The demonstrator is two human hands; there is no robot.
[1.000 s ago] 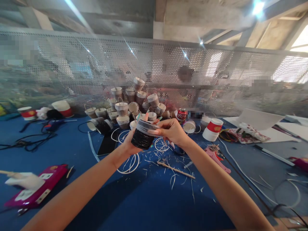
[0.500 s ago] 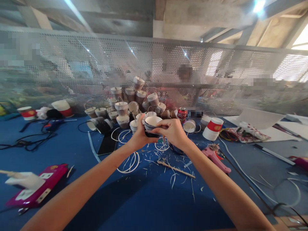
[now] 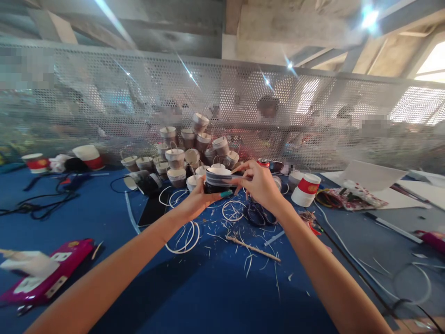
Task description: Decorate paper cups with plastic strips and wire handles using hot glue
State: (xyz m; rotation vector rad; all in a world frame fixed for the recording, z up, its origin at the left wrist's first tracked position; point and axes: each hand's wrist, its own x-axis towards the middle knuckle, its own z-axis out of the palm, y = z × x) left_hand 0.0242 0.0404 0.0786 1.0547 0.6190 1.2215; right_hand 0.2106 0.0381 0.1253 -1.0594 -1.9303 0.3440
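Note:
My left hand (image 3: 195, 197) is wrapped around a small paper cup (image 3: 217, 178) with a white inside and dark grey bands around its wall. The cup is held above the table and its mouth tips slightly away. My right hand (image 3: 259, 183) is at the cup's right side, fingers bent and pinched against its banded wall; motion blurs the fingertips. Behind the cup rises a pile of similar small grey-brown cups (image 3: 175, 157) with thin loop handles. White cord coils (image 3: 233, 211) and short fibre scraps lie below my hands.
A magenta power strip (image 3: 52, 271) lies front left, and a dark phone (image 3: 153, 211) is left of my hands. A thin stick (image 3: 253, 248) lies in front. To the right stand a red-and-white cup (image 3: 306, 189) and a white cable (image 3: 342, 241). A perforated screen (image 3: 139, 102) closes the back.
The cup has turned from showing its open mouth to showing more of its banded side. My right hand has risen slightly and shifted right, its fingers moving from the rim to the side.

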